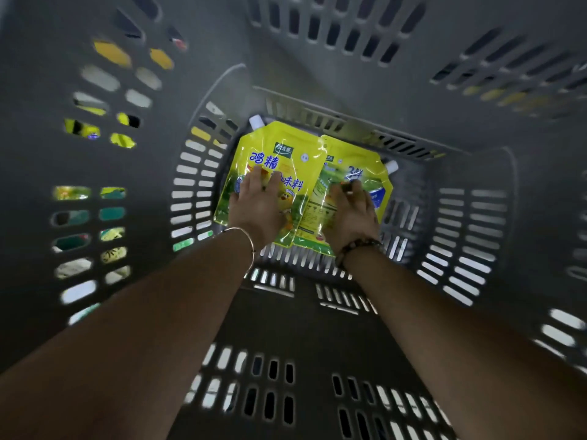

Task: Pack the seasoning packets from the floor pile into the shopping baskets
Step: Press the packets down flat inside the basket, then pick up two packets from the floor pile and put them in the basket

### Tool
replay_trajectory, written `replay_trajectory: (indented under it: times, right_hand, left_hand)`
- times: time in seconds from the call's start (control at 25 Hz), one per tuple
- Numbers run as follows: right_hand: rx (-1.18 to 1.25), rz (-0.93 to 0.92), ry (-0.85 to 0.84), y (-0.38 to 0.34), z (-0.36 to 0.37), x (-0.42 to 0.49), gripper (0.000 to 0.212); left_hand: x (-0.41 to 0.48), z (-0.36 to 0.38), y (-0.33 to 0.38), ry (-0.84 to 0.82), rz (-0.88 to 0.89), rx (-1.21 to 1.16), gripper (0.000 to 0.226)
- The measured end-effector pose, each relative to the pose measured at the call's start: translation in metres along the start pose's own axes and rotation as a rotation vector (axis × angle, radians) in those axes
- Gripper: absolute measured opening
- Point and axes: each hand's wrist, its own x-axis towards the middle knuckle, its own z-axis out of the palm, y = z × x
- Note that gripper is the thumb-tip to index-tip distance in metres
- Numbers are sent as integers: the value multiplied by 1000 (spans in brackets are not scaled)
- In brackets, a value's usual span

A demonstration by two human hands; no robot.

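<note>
I look down into a deep grey shopping basket [470, 198] with slotted walls. Two yellow seasoning packets lie side by side on its bottom. The left packet [282, 150] has blue lettering and a white spout cap at its far left corner. The right packet [352, 166] overlaps it slightly, with a white cap at the far right. My left hand [259, 204] presses flat on the left packet, fingers straight. My right hand [351, 208] rests on the right packet, its fingers bent at the tips over the packet's face.
Through the slots in the left wall [79, 192] show yellow and green packets outside the basket. Both forearms reach down from the near rim; the basket walls close in on every side.
</note>
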Motion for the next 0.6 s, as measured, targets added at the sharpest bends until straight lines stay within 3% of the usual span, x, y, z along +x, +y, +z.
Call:
replay_trajectory:
  times: [0.32,0.6]
  right_hand:
    - [15,-99,-40,-43,-95,-85,81]
    - [94,-324,43,-96,-165,-192,64]
  left_hand:
    - [-99,-77,35,261,-180,-617,60]
    - [-243,-152,38,540,-109,-746,52]
